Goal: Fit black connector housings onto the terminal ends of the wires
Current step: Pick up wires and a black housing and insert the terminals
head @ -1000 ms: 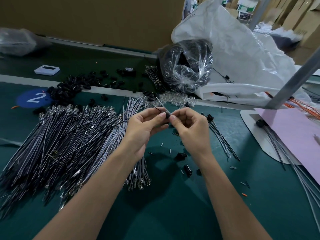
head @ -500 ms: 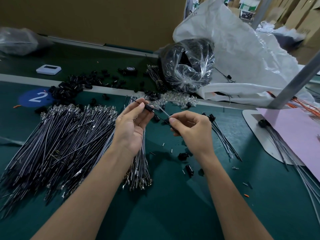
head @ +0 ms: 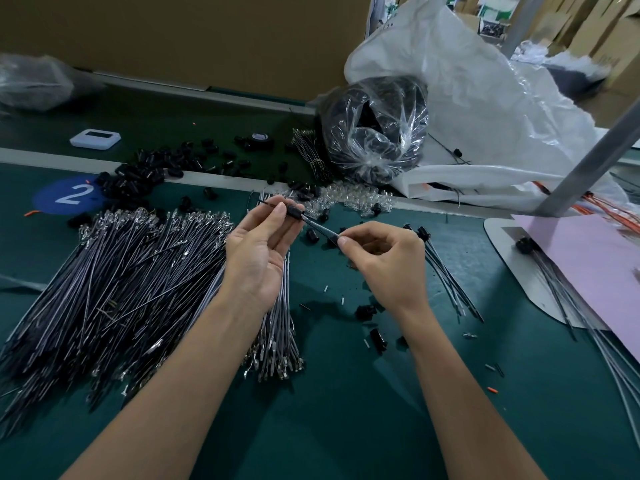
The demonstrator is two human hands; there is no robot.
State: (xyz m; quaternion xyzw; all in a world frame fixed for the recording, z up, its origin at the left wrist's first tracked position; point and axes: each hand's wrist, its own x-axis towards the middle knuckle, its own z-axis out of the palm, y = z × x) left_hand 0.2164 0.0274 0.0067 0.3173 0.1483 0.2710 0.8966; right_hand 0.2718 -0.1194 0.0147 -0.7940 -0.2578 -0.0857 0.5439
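Where the forearms rise from the bottom edge of the frame, the green mat (head: 346, 427) carries a few stray black housings (head: 376, 338) just below the right wrist.

Centre frame: the right hand (head: 388, 261) pinches a thin wire (head: 322, 228) between thumb and forefinger, with the other fingers curled in. The wire runs up-left into a black connector housing (head: 294, 212). The left hand (head: 259, 251) pinches the housing at its fingertips, palm toward the camera. A thin end pokes out past the housing toward the upper left.

Judgement: the housing is being seated on this wire. Can't tell whether the terminal has locked.

To do it well:
- Hold the housing steady.
- Line the wire up with the bore.
- Grip close to the housing so the wire doesn't buckle.
- Push until it stops, then give a light tug to check.

Left of centre is a large heap of terminated wires (head: 114, 271), with a smaller bundle (head: 280, 323) under the left wrist. Right of the hands lie finished leads (head: 448, 275) with housings on. Farther off, upper left, is the supply pile of loose housings (head: 145, 171).
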